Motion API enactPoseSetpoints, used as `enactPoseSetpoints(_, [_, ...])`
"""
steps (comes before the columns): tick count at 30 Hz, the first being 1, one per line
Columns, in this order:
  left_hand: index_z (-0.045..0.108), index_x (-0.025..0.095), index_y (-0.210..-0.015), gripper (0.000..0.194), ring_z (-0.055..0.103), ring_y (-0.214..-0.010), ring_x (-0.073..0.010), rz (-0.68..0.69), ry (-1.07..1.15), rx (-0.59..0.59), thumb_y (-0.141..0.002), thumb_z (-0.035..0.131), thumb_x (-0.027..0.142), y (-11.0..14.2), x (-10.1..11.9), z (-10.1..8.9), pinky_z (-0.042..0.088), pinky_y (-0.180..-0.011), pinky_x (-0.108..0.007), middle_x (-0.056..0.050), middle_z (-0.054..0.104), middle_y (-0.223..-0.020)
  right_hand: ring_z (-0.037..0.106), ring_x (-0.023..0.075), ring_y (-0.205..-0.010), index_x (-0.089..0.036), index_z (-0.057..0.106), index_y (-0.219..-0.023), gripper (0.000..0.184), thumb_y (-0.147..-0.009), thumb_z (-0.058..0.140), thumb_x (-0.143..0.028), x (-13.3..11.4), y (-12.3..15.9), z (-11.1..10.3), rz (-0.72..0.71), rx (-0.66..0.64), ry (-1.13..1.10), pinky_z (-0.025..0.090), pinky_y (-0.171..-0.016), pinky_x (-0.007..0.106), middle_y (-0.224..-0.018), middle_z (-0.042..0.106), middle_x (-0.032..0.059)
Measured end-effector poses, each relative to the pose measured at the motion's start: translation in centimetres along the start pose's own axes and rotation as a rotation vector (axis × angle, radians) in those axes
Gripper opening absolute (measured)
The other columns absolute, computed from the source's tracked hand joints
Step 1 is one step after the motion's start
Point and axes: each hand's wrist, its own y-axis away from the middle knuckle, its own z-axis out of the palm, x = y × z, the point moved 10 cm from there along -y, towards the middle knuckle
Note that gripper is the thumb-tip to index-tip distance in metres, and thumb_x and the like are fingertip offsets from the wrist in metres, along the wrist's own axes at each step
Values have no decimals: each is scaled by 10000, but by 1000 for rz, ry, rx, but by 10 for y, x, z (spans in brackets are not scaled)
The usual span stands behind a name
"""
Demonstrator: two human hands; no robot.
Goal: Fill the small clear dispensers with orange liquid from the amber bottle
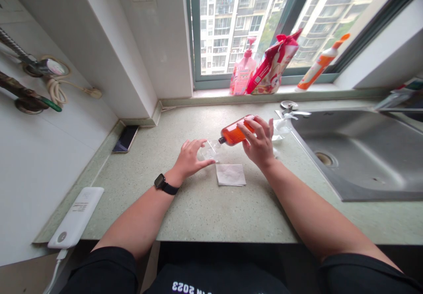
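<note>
Red-orange bottle (235,132) tilted neck-down at clear container (210,152), middle of countertop (211,217)

The countertop carries the work and runs below a window (241,25). A steel sink (363,153) is set into its right part. On the sill behind the back edge stand, left to right, a red bag (272,67) between a pink pump bottle (243,76) and an orange-and-white bottle (319,69).

A white power bank (77,214) lies at the front left corner, its cable (54,272) hanging past the front edge. The right hand (257,146) is closed around the base end of the red-orange bottle, holding it aslant, dark neck toward the left. Whether liquid is leaving the neck cannot be told.

The left hand (190,161) grips the clear container between thumb and fingers, midway between the back and front edges; the bottle's neck is just beside it. A dark phone (125,138) lies near the back left corner. A folded white tissue (231,175) lies flat just in front of the clear container, toward the front edge. A black watch (161,181) is strapped to the left wrist.
</note>
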Motion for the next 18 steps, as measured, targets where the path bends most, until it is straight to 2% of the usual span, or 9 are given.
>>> enactPoseSetpoints(7, [577,281,-1455,770,699,-1270,-321,-1,14,-1,-834,883,618,0,0,0,308,-1310,-649,-75,751,-1274,500,352,-1515,-554,238,-1698,974,-951,614,-55,1,0,0,2,-2,15,245,-1324,739,-1522,610,24])
enactPoseSetpoints(18, [577,299,-1456,770,699,-1273,-322,-7,13,-2,-828,890,616,0,-1,0,309,-1311,-649,-72,752,-1279,478,368,-1532,-522,310,-1678,945,-915,600,-45,3,1,3,12,-18,13,256,-1308,766,-1526,604,35])
